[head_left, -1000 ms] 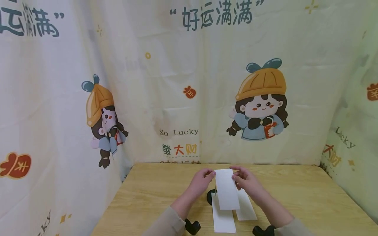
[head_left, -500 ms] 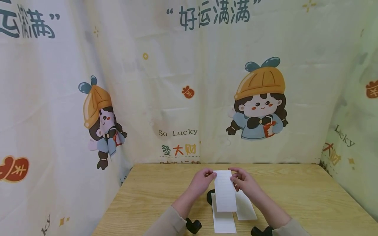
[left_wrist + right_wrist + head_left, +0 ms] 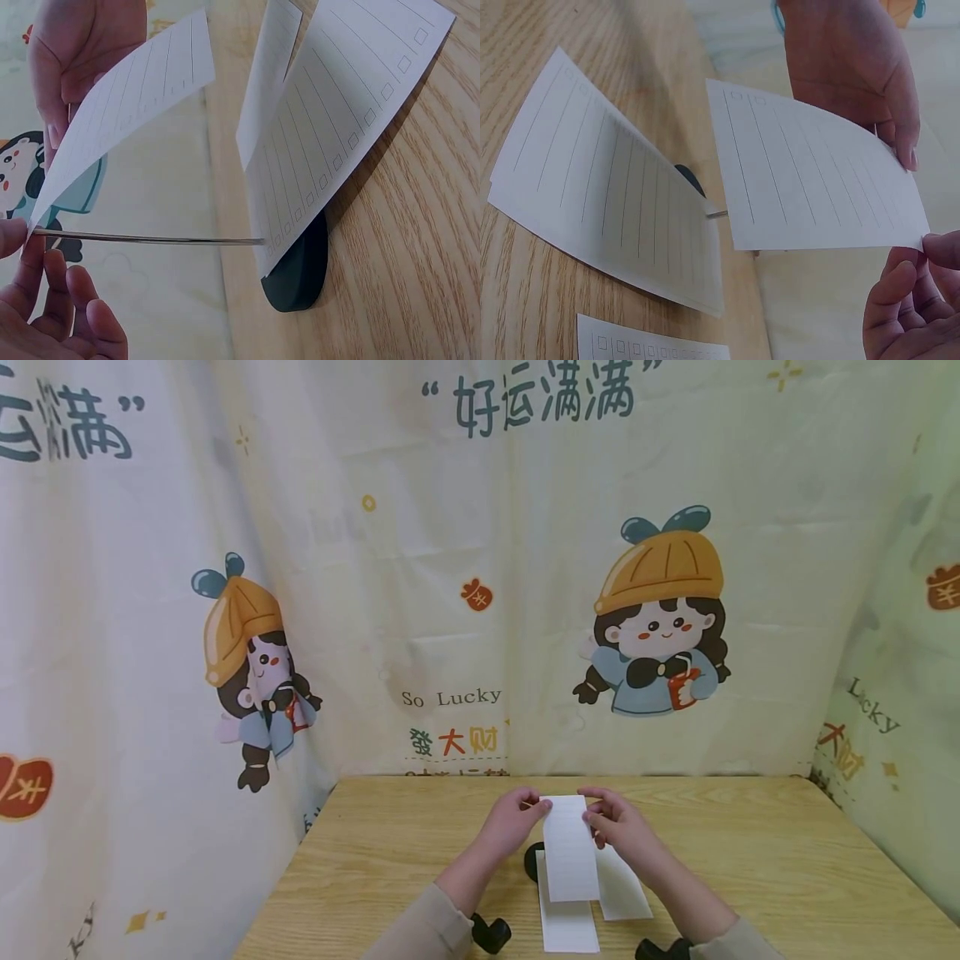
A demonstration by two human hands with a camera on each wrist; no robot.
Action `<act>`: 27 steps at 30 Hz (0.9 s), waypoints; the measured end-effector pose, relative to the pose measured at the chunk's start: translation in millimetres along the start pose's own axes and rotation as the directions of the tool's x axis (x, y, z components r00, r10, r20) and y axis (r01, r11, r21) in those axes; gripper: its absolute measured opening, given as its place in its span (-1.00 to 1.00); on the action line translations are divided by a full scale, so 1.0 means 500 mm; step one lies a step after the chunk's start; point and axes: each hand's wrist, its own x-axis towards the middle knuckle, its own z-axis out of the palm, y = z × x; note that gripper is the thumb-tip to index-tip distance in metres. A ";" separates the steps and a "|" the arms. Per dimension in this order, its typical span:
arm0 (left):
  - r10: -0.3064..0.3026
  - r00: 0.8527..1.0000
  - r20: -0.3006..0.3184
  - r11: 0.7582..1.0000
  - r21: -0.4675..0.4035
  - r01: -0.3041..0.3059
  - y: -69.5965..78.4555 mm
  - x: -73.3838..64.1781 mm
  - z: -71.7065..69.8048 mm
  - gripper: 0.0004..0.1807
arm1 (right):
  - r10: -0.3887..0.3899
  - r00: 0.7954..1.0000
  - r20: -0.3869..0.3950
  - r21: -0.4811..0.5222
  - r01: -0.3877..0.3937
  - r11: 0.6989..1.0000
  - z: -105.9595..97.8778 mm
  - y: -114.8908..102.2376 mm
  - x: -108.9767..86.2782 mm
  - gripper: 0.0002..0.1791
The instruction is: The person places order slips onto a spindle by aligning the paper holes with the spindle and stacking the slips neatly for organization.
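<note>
A white sheet of lined paper with checkboxes (image 3: 572, 852) is held up between both hands. My left hand (image 3: 513, 818) pinches its upper left corner with thumb and fingertips; my right hand (image 3: 618, 822) pinches the upper right edge. A thin metal rod (image 3: 150, 239) rises from a dark base (image 3: 532, 863), its top by the left fingertips. Whether its tip passes through the held paper, I cannot tell. Lower down, another lined sheet (image 3: 352, 112) lies over the base, the rod meeting it near one end. A further sheet (image 3: 624, 892) lies to the right.
A wood-grain table (image 3: 390, 852) carries everything, with a printed curtain (image 3: 540, 693) behind its far edge and at both sides. Black wrist mounts (image 3: 491, 935) sit under the forearms.
The held sheet has shifted slightly left and down in the head view, and its printed lines now show. Both hands keep their pinch. The lower sheets have not visibly moved.
</note>
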 end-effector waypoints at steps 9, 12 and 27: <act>-0.018 1.000 -0.002 1.000 -0.013 0.018 0.000 -0.002 0.002 -0.76 | 0.007 1.000 -0.013 -0.016 -0.008 1.000 0.007 0.000 -0.002 -0.58; -0.020 1.000 0.001 1.000 -0.013 0.020 -0.002 -0.001 0.002 -0.76 | 0.004 1.000 -0.011 -0.016 -0.005 1.000 0.008 0.002 -0.002 -0.59; 0.005 1.000 0.005 0.998 -0.067 -0.004 -0.019 0.001 0.004 -0.73 | -0.016 1.000 -0.004 -0.015 0.016 1.000 0.011 0.012 -0.003 -0.59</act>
